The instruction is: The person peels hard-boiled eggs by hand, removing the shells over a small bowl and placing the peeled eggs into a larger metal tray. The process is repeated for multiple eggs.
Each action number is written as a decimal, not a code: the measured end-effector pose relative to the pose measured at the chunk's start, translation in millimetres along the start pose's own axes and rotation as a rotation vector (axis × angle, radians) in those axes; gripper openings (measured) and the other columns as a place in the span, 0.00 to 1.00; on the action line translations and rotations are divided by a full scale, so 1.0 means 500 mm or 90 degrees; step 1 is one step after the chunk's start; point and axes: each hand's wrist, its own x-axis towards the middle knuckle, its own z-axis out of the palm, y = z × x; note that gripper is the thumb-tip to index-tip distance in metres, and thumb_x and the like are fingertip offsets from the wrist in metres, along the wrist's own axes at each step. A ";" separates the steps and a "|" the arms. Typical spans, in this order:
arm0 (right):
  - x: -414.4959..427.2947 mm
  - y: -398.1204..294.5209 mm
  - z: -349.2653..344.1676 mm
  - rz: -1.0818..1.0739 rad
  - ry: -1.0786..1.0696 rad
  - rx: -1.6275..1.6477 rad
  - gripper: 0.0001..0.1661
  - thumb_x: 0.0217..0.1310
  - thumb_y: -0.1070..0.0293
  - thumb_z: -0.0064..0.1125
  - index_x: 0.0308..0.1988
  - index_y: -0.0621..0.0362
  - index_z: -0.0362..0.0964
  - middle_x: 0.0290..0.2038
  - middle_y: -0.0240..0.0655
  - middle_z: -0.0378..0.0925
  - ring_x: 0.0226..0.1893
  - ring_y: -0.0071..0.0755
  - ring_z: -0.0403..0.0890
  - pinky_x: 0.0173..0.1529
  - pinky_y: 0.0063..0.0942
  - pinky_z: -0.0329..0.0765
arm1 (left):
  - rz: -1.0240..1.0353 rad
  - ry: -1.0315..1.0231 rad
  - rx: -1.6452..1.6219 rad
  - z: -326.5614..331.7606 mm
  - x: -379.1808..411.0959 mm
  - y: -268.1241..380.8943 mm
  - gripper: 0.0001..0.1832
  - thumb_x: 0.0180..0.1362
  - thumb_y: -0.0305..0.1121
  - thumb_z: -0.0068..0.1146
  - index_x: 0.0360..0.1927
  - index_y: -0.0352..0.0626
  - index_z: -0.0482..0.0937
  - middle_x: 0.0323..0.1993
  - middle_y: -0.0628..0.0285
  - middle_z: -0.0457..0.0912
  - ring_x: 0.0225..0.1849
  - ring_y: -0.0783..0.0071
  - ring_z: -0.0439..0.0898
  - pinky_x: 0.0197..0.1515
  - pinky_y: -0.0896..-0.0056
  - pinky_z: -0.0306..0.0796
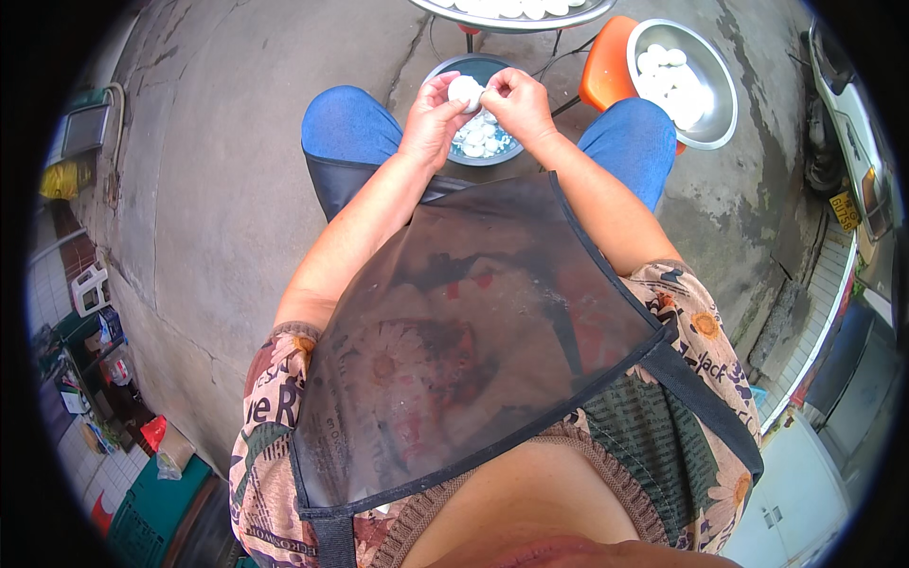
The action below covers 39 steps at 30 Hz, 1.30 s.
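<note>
A white egg-shaped piece (465, 93) is held in my left hand (434, 117), between fingers and thumb, above a round basin (440, 71). My right hand (520, 103) touches its right side, fingertips pinched at its edge; whether they grip a small bit cannot be told. Below my hands, the basin holds several white rounded pieces (477, 138) and small scraps, partly hidden by my hands. To the upper right, a metal bowl (721, 78) contains several more white egg-like pieces (667, 82). At the top edge, a large metal tray (490, 25) carries further white pieces.
An orange plastic seat (607, 64) stands beneath the bowl's left side. My knees flank the basin, and a dark translucent apron (476, 319) covers my lap. Concrete floor (220, 177) surrounds me. At the far right is a parked vehicle (852, 135); a green crate (153, 508) lies lower left.
</note>
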 end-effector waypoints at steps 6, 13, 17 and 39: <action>0.011 0.030 0.004 0.065 0.026 0.058 0.10 0.41 0.65 0.61 0.24 0.60 0.73 0.24 0.36 0.76 0.25 0.29 0.77 0.33 0.26 0.74 | -0.017 -0.002 -0.067 0.003 -0.001 0.004 0.23 0.54 0.19 0.49 0.55 0.36 0.62 0.50 0.54 0.69 0.52 0.63 0.72 0.56 0.54 0.70; 0.010 0.031 0.006 0.110 -0.027 0.191 0.08 0.57 0.68 0.57 0.35 0.60 0.77 0.28 0.26 0.75 0.25 0.16 0.73 0.31 0.16 0.71 | -0.045 -0.013 -0.112 -0.006 0.003 0.004 0.24 0.58 0.24 0.48 0.58 0.36 0.59 0.54 0.51 0.67 0.56 0.59 0.70 0.58 0.51 0.67; 0.002 0.007 0.004 0.066 -0.049 0.191 0.14 0.58 0.63 0.56 0.40 0.60 0.76 0.33 0.38 0.77 0.29 0.30 0.79 0.36 0.25 0.75 | -0.047 -0.019 -0.118 -0.011 0.004 0.002 0.24 0.59 0.25 0.47 0.59 0.35 0.58 0.56 0.50 0.66 0.59 0.57 0.68 0.60 0.50 0.66; -0.007 -0.010 0.001 -0.096 -0.081 0.061 0.15 0.58 0.61 0.55 0.40 0.59 0.77 0.29 0.41 0.77 0.31 0.39 0.79 0.37 0.30 0.74 | -0.026 -0.002 0.019 -0.001 0.001 -0.004 0.27 0.56 0.26 0.58 0.57 0.37 0.60 0.50 0.57 0.70 0.52 0.66 0.73 0.54 0.62 0.73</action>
